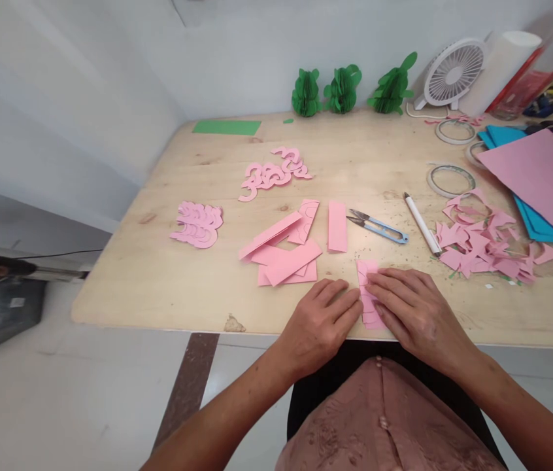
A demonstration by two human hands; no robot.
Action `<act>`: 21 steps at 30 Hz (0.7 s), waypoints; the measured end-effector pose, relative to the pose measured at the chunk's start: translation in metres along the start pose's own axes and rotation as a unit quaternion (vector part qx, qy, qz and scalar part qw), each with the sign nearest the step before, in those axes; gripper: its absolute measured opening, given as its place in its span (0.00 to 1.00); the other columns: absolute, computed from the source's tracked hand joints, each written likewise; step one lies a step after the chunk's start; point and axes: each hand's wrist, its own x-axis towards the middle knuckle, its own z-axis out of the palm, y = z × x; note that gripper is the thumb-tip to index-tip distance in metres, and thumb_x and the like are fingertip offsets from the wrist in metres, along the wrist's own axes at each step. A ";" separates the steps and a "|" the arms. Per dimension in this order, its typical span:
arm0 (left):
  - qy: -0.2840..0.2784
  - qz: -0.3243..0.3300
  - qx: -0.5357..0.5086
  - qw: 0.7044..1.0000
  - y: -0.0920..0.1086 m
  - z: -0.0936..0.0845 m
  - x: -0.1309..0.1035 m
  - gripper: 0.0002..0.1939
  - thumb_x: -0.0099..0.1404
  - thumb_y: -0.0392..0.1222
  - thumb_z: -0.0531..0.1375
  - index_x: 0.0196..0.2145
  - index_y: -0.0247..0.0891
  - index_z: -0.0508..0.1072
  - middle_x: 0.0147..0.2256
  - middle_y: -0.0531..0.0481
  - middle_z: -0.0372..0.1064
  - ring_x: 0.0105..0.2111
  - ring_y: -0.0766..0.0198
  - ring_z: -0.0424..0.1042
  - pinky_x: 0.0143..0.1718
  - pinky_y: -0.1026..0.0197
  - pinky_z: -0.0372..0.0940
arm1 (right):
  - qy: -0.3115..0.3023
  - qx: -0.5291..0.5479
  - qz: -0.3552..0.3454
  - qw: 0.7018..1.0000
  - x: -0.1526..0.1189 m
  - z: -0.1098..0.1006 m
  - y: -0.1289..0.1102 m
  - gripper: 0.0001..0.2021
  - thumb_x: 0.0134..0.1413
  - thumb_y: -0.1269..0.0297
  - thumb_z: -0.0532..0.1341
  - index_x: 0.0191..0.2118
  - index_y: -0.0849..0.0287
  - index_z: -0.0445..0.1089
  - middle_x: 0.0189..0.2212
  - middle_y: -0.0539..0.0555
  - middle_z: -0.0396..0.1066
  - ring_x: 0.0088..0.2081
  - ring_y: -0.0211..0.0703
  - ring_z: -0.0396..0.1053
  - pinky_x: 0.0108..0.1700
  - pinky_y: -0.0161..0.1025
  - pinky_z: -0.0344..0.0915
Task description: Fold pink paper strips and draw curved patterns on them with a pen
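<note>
A narrow pink paper strip (368, 313) with crease or outline marks lies at the table's front edge, between my two hands. My right hand (416, 313) presses its fingers over the strip's right side, holding it. From the left, my left hand (324, 320) has its bent fingertips on the strip's left edge; its thumb is mostly hidden. Beyond them lie a folded pink paper piece (337, 227) and blue-handled thread snips (379, 227). To the left is a loose pile of folded pink strips (289, 261), one with curved pencil-like lines (304, 221).
Pink curved cutouts (269, 175) and a neater stack (197, 224) lie left. Pink scraps (489, 245), a white pen (422, 224), tape rolls (452, 180) and pink sheets (546, 176) are right. Green paper figures (341, 90) and a small fan (454, 73) stand at the back.
</note>
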 end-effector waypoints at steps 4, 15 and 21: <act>-0.003 -0.003 0.000 1.000 0.000 0.000 0.000 0.10 0.68 0.28 0.53 0.44 0.31 0.71 0.45 0.43 0.74 0.46 0.55 0.69 0.47 0.51 0.68 | -0.001 -0.002 0.003 1.000 0.000 0.000 0.000 0.18 0.62 0.72 0.58 0.56 0.57 0.68 0.51 0.57 0.74 0.54 0.52 0.68 0.51 0.52 0.64; -0.006 -0.002 0.003 1.000 0.000 0.000 0.000 0.10 0.68 0.28 0.53 0.45 0.32 0.71 0.46 0.42 0.74 0.47 0.55 0.69 0.47 0.51 0.67 | -0.003 0.001 0.007 1.000 0.000 0.000 0.001 0.17 0.61 0.72 0.58 0.55 0.56 0.70 0.52 0.58 0.74 0.54 0.52 0.69 0.52 0.52 0.64; -0.005 0.002 0.006 1.000 0.000 0.000 0.000 0.11 0.68 0.28 0.53 0.44 0.33 0.71 0.46 0.42 0.74 0.47 0.55 0.70 0.47 0.51 0.67 | -0.001 0.006 0.011 1.000 0.001 0.000 0.000 0.19 0.61 0.72 0.58 0.57 0.55 0.68 0.51 0.57 0.74 0.53 0.51 0.69 0.51 0.53 0.65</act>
